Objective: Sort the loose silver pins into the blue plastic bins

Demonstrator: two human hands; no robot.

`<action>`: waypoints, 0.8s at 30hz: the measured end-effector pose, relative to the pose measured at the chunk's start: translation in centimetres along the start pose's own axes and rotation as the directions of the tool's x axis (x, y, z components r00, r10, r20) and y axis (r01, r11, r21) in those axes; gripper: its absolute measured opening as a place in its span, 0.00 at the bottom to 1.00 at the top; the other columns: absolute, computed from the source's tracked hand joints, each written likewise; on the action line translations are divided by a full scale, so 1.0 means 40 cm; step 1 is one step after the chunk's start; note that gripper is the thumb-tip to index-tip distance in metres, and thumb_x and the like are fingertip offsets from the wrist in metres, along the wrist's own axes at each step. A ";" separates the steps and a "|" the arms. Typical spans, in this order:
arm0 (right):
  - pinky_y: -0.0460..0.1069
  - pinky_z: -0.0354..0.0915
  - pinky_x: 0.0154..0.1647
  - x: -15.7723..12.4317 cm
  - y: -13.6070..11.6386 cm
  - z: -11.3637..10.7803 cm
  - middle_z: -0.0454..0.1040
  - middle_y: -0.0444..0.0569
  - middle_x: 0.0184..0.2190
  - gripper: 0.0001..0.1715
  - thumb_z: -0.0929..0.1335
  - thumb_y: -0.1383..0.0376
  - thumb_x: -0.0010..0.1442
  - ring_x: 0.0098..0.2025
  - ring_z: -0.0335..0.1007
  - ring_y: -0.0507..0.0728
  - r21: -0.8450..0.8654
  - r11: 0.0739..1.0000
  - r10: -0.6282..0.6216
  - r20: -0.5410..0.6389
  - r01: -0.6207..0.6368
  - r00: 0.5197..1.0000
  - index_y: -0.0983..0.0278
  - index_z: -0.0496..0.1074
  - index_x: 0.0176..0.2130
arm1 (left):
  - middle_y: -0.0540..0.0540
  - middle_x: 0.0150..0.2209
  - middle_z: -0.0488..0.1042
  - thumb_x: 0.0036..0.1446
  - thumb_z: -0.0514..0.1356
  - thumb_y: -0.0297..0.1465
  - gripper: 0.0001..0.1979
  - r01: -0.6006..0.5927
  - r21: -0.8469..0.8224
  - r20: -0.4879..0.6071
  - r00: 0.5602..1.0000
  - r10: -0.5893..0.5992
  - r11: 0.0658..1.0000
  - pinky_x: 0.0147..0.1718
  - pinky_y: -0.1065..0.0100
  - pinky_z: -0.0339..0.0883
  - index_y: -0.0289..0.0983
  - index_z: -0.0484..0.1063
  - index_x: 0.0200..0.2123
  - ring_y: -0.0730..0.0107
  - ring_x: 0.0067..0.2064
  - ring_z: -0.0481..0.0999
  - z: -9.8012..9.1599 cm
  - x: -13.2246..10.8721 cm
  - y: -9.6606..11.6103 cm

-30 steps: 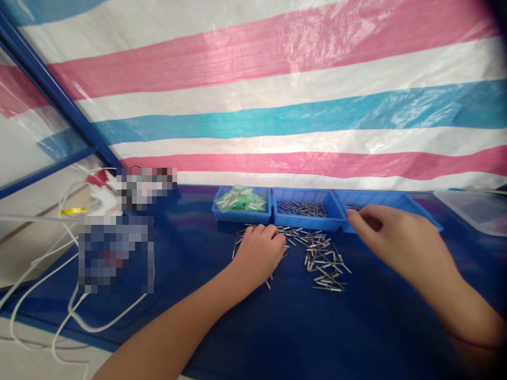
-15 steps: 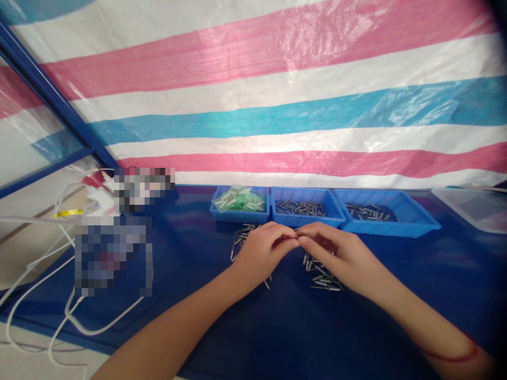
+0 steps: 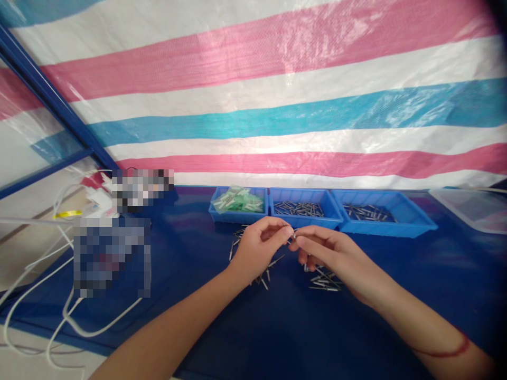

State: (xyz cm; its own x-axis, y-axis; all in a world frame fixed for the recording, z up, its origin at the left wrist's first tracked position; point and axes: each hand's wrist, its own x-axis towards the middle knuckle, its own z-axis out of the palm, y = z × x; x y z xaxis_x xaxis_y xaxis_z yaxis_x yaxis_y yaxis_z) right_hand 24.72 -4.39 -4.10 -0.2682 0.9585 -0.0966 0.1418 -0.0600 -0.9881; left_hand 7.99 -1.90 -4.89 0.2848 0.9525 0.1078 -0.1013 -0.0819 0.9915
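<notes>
My left hand (image 3: pixel 259 244) is closed, thumb and index fingertip pinching a small, thin metal pin (image 3: pixel 293 236). My right hand (image 3: pixel 332 253) meets it from the other side, its thumb and index finger pinched at the same spot; its lower fingers are curled. Fingers cover most of the pin. Slim silver pins, resembling blind rivets, lie loose on the blue tabletop: a left pile (image 3: pixel 266 274) partly hidden by my left hand, and a right pile (image 3: pixel 327 279) partly under my right hand.
Three blue bins stand behind my hands: a left bin (image 3: pixel 240 217) with green and clear packets, a middle bin (image 3: pixel 307 217) and a right bin (image 3: pixel 390 228) with metal pins. A clear plastic tray (image 3: pixel 471 214) sits far right. White cables (image 3: pixel 85 332) trail at left. A striped sheet (image 3: pixel 253 121) hangs behind.
My fingertips have moved slightly left and a bit of metal now shows between them. My right hand's lower fingers have dropped, and more loose pins show below my left hand.
</notes>
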 end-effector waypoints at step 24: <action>0.46 0.64 0.28 -0.010 0.015 -0.004 0.71 0.45 0.28 0.07 0.69 0.60 0.57 0.28 0.66 0.51 -0.256 0.909 -0.396 -0.280 0.330 0.874 0.61 0.70 0.33 | 0.46 0.36 0.73 0.60 0.56 0.37 0.12 -0.104 0.347 0.129 0.990 0.062 0.932 0.36 0.72 0.64 0.35 0.73 0.39 0.72 0.36 0.71 -0.007 -0.006 -0.006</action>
State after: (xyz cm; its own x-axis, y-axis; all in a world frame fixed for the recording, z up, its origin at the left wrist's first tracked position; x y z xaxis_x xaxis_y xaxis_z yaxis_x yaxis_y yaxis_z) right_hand 25.04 -4.77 -4.63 -0.0235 0.9399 0.3406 0.2847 0.3329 -0.8990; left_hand 7.67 -2.03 -5.20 0.3989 0.8995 0.1781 0.2066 -0.2773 0.9383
